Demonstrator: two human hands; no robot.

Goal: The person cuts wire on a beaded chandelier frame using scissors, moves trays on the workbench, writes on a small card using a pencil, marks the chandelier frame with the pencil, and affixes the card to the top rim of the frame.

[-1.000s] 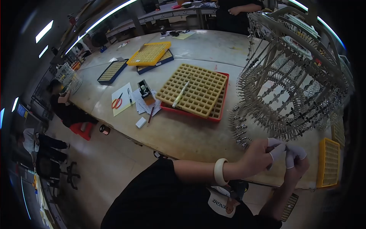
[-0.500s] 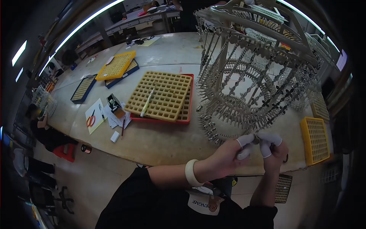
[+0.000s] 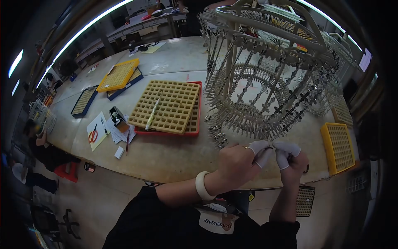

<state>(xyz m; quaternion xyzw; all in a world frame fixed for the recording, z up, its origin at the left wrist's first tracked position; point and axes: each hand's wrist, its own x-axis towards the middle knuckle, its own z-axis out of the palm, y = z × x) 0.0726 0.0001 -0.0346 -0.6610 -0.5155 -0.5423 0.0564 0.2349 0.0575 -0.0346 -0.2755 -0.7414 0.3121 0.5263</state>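
Note:
My left hand (image 3: 242,159), with white finger covers and a cream bangle on its wrist, is closed in a pinch. My right hand (image 3: 290,159), also with white finger covers, pinches close beside it. The fingertips nearly meet at the lower front edge of a round metal rack (image 3: 259,124). Anything between them is too small to make out. Silvery chains (image 3: 265,93) with dark cross-shaped pieces hang from the rack's upper ring. Shiny silver pieces (image 3: 216,135) hang on its lower left side.
Left of the rack, a beige slotted tray (image 3: 166,106) lies on a red tray (image 3: 195,133) with a pen on top. Scissors (image 3: 93,135), papers and a small box lie further left. A yellow tray (image 3: 338,148) is at the right edge. A person sits at far left.
The view has swung to the right, so the table things and rack appear further left. My hands have stayed close together, pinching, and now appear just below the rack's lower ring.

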